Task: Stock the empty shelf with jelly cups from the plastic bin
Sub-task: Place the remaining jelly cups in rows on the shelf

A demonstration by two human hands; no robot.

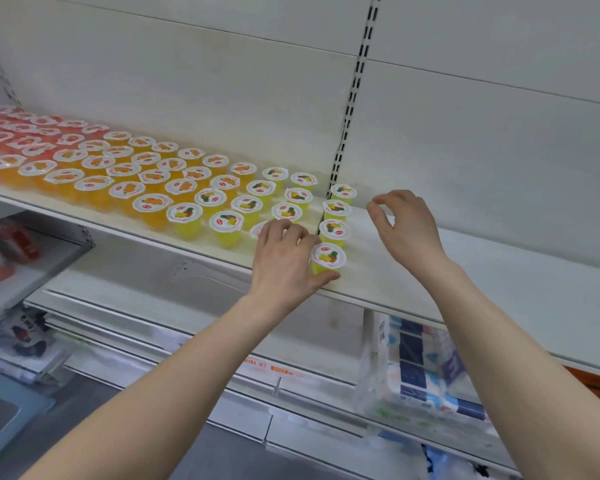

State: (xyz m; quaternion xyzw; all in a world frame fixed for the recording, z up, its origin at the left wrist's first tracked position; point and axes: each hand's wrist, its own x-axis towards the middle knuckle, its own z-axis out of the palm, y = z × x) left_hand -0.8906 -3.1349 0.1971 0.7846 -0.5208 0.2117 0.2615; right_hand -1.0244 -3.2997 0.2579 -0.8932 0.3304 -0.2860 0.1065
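**Front yellow cup gripped at the shelf edge**

A small yellow jelly cup with a white foil lid printed with fruit (328, 258) stands at the front edge of the white metal shelf (499, 271), first in a short column of four like cups that runs back toward the rear panel. The left hand (284, 261) is clamped on it: the thumb presses the lower front of the cup and the fingers curl against its left side. Under those fingers the lid of another yellow cup (260, 230) partly shows.

The right hand (404, 225) hovers just to the right of the column, above the bare shelf, touching nothing; its fingers are bent and loosely apart, thumb and forefinger close together but holding no cup.

To the left, more yellow cups stand in diagonal rows, then a wide block of orange jelly cups (118, 174), then red jelly cups (11, 136) at the far left end. A slotted black-and-white upright (352, 98) runs up the white back panel behind the column. Below the shelf on the right lies a clear-wrapped pack with blue and white print (426, 372).
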